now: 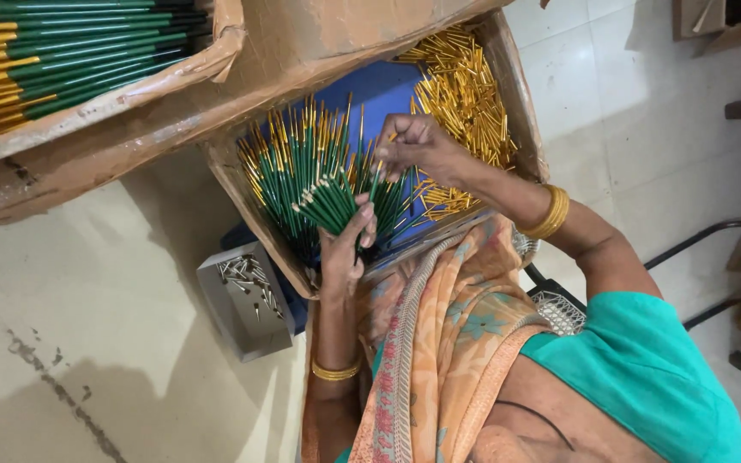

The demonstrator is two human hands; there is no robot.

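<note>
My left hand [345, 249] grips a fanned bundle of thin green sticks [319, 176] by their lower ends; most carry gold caps at their upper tips. My right hand [415, 144] is above and to the right of the bundle, its fingertips pinched on the top of one green stick at the fan's right edge. Whether a gold cap sits under those fingers is hidden. Both hands are over a cardboard box [521, 103] with a blue lining. A heap of loose gold caps [465, 94] lies in the box's right part.
A second cardboard box [130, 94] at the upper left holds rows of green sticks with gold ends [62, 51]. A small grey box of little metal pieces [246, 296] sits on the pale floor at the left. Dark chair legs [713, 231] stand at the right.
</note>
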